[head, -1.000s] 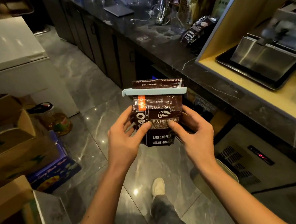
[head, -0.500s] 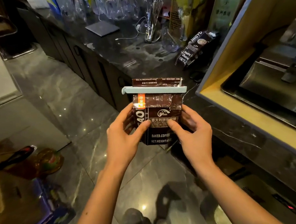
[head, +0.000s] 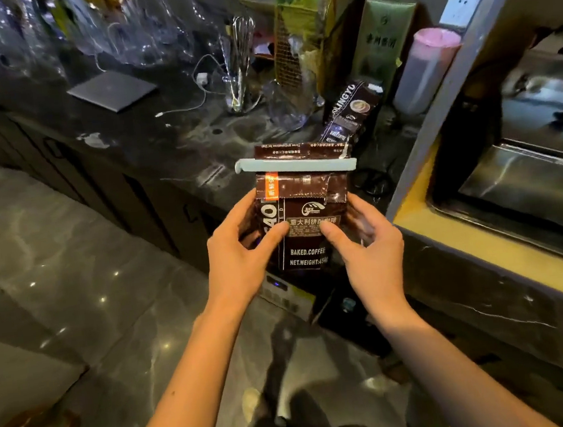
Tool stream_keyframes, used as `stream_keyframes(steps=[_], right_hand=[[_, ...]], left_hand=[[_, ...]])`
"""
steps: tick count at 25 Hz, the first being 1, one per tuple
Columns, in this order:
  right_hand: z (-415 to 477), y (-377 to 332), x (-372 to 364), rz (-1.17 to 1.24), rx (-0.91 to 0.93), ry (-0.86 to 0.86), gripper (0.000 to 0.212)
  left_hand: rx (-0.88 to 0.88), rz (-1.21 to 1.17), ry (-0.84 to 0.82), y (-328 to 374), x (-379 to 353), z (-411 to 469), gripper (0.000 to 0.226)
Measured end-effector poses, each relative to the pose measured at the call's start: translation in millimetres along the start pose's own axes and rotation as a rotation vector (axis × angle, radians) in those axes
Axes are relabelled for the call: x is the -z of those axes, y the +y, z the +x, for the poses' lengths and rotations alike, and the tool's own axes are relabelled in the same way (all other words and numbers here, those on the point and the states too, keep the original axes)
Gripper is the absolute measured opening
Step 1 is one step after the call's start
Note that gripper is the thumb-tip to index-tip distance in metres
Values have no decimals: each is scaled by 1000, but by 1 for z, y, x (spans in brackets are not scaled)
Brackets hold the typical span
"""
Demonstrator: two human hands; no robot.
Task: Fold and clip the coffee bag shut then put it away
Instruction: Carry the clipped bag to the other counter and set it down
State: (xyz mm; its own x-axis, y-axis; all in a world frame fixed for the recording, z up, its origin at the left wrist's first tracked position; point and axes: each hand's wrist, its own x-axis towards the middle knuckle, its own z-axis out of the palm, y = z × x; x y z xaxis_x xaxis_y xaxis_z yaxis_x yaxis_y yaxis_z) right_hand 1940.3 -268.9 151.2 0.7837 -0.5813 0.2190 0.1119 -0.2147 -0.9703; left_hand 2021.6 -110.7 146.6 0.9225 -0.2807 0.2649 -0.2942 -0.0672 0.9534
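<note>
I hold a dark brown coffee bag (head: 302, 208) upright in front of me, above the edge of the dark marble counter (head: 149, 136). A pale blue clip (head: 296, 167) runs across its folded top and is closed on it. My left hand (head: 239, 251) grips the bag's left side, thumb on the front. My right hand (head: 365, 243) grips its right side the same way. The bag's bottom is hidden behind my hands.
On the counter lie a second dark coffee bag (head: 349, 113), a glass holder with a whisk (head: 242, 65), a white cable (head: 193, 98), a flat grey pad (head: 112, 90), a green box (head: 383, 38) and a pink-lidded jug (head: 426, 68). A yellow-edged shelf (head: 419, 200) with a metal machine stands right.
The view has swung up and toward the counter, with the bag carried forward in both hands. My grip and the clip are unchanged.
</note>
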Motion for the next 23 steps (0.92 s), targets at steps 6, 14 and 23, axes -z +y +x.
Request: stream_keyframes(steps=[6,14,23], right_hand=[[48,1,-63,-32,-42,130,50],[95,26,-89,-74,-68,249,49],[176,74,-76,-53,-96,350,53]], left_hand=[[-11,-53,-157,-32,31,89,60],[36,-87,-299,-68,21,162,58],[21,-63,-421,-101,-38,248,58]])
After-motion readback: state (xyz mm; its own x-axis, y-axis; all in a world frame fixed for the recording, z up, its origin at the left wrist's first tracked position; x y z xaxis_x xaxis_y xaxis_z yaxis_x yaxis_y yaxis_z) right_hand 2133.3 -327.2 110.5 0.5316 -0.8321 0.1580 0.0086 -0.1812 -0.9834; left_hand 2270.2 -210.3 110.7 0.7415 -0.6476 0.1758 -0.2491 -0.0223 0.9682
